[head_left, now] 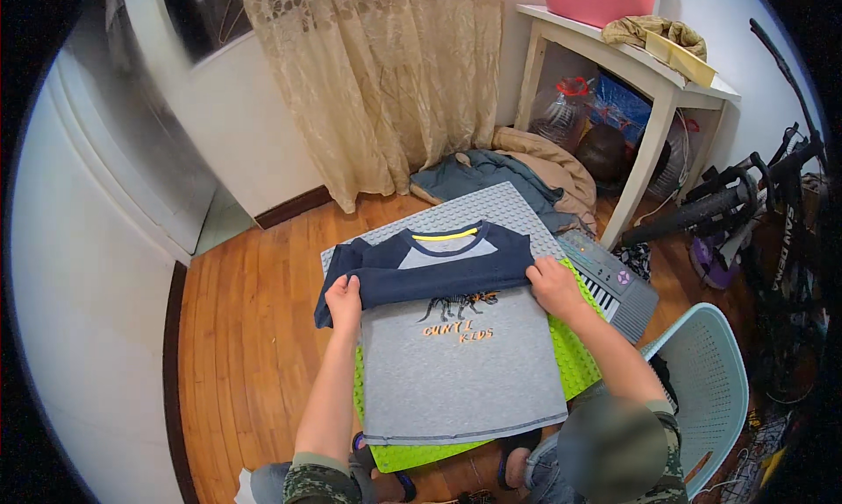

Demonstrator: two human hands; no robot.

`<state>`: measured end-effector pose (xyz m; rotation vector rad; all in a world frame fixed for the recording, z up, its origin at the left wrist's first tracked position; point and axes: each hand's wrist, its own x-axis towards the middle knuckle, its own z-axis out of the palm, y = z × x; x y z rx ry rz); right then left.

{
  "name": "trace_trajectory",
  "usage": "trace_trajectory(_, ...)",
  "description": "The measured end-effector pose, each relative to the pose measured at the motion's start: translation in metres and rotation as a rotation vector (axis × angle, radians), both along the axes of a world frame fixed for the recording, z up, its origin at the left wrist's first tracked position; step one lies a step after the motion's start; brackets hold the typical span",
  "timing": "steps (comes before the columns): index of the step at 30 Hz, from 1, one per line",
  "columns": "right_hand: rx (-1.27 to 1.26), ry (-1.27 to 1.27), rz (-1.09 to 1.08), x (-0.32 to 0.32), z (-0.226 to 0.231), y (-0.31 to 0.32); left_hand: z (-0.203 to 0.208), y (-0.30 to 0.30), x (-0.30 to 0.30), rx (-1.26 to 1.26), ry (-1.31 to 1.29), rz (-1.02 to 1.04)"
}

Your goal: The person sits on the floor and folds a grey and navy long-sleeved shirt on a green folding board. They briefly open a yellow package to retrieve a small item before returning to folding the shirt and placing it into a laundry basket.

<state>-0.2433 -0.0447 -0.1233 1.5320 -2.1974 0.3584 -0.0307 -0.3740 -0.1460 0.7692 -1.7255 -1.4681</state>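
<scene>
A child's grey long-sleeved shirt (460, 381) with navy sleeves lies face up, neckline away from me. One navy sleeve (438, 278) runs across its chest, over the top of a printed animal figure. At the left, my left hand (343, 300) pinches that sleeve near its end. My right hand (554, 286) grips the navy cloth at the shirt's right side. The other sleeve (344, 257) is bunched at the left, partly hidden. Beneath the shirt is a studded board, with a grey part (504, 207) and a green part (574, 364).
An electronic keyboard (614, 285) lies right of the board. A pale blue plastic chair (706, 390) stands close at my right. Behind it leans a bicycle (745, 197). Jackets (535, 175) lie on the floor beyond the board, near a white table (645, 122) and a beige curtain (377, 74).
</scene>
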Motion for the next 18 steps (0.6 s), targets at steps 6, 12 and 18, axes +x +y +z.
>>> trace_trajectory(6,0.025,-0.273,-0.105,0.005,0.003,0.002,-0.004,0.016,0.010,0.067,-0.074,-0.023)
trace_trajectory(12,-0.348,-0.636,-0.401,-0.027,0.011,-0.042,-0.003,0.040,0.009,0.049,0.072,0.042)
trace_trajectory(18,0.043,-0.463,-0.706,-0.038,-0.008,-0.081,-0.022,0.063,-0.008,-0.391,-0.096,0.363)
